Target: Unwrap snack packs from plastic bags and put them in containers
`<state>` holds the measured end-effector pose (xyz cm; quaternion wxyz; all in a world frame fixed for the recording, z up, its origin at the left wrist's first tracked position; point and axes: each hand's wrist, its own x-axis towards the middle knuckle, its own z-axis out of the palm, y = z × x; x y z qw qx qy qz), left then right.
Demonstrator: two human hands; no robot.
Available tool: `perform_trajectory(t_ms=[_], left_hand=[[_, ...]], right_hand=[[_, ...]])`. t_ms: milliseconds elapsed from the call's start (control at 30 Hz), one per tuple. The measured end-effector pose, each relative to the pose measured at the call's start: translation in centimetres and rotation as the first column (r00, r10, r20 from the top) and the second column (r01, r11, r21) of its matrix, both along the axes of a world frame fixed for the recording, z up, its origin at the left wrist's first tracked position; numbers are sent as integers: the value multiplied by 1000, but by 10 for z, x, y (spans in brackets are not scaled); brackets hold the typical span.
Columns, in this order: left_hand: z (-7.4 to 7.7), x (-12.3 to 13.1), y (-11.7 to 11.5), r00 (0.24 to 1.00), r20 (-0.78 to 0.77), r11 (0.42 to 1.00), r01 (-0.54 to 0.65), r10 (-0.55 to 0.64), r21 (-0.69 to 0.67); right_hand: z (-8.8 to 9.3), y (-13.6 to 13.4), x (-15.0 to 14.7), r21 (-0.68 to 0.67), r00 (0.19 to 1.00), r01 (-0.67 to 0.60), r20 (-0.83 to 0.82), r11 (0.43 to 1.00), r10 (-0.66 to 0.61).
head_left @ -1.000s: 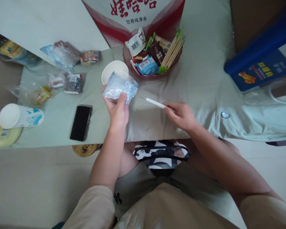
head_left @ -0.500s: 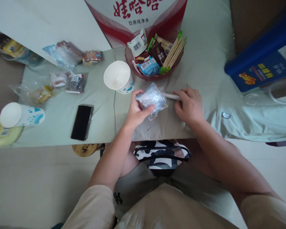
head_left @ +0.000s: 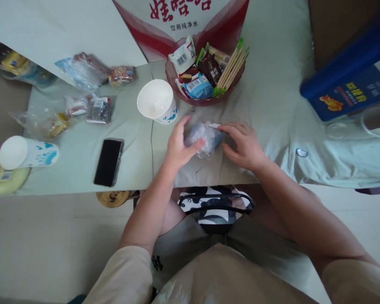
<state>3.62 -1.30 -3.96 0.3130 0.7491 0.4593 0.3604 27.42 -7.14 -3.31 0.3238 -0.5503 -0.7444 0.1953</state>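
A crumpled clear plastic packet [head_left: 202, 137] with a blue part lies between my two hands above the near edge of the table. My left hand [head_left: 181, 145] grips it from the left, thumb laid across its front. At the packet's upper right a short piece of a pale flat stick [head_left: 213, 125] shows. The fingertips of my right hand [head_left: 245, 145] are on the stick's right end, with the thumb lower down beside the packet. The rest of the stick is hidden by fingers and plastic.
Behind my hands are a white paper cup [head_left: 156, 101] and a glass bowl [head_left: 205, 101] of wrapped snacks and sticks. A phone [head_left: 109, 162], loose snack packs [head_left: 99, 109] and a tipped paper cup [head_left: 28, 153] lie left. To the right stand a blue box [head_left: 342, 97] and clear plastic cup [head_left: 375, 122].
My right hand has moved left, up against the packet, and less of the pale stick shows. The packet has turned in my left hand, its blue part now at the right.
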Motion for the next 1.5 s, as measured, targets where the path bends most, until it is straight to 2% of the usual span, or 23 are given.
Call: perform_trajectory(t_ms=[100,167,333,500,567,667,733,800,867,967,1100,1167,1267,1367,1500], left_hand=[[5,6,-5,993,-13,985,111,-114,-132],[7,12,-8,992,69,960,121,-107,-252],[10,18,-8,943,307,910,8,132,-414],[11,11,1,877,332,852,-148,348,-502],[8,7,5,859,327,848,-203,394,-489],[0,0,11,827,337,868,-317,451,-383],[-5,-5,14,801,373,878,-376,469,-297],[-8,-10,16,801,407,898,-377,439,-226],[-9,-14,17,840,406,933,-323,360,-159],[-9,-19,16,910,359,978,-206,206,-38],[-5,-22,11,987,159,995,-16,1,95],[-1,-21,6,999,52,984,4,-13,176],[8,-19,2,993,-76,962,-66,89,267],[13,-17,1,975,-126,965,-154,183,211],[15,-19,6,961,16,961,-277,276,22]], right_hand=[[1,-1,-2,-6,1000,9,19,1000,-9],[2,-2,-4,-13,999,15,36,1000,-14],[7,-5,-7,-59,998,15,69,998,-11],[7,0,6,8,993,102,64,995,-102],[5,3,16,54,980,186,59,981,-189],[6,6,27,117,942,331,11,937,-334],[9,6,30,150,934,357,-74,922,-349],[14,3,28,163,953,277,-172,947,-249],[17,0,24,134,974,129,-205,983,-100],[17,-3,20,38,997,9,-83,999,-5],[15,-6,18,-28,992,21,123,999,-18],[15,-7,17,-27,985,-9,170,1000,14],[16,-7,16,12,976,-4,217,1000,1],[13,-5,16,55,963,116,236,992,-126],[7,-1,18,114,927,299,202,947,-317]])
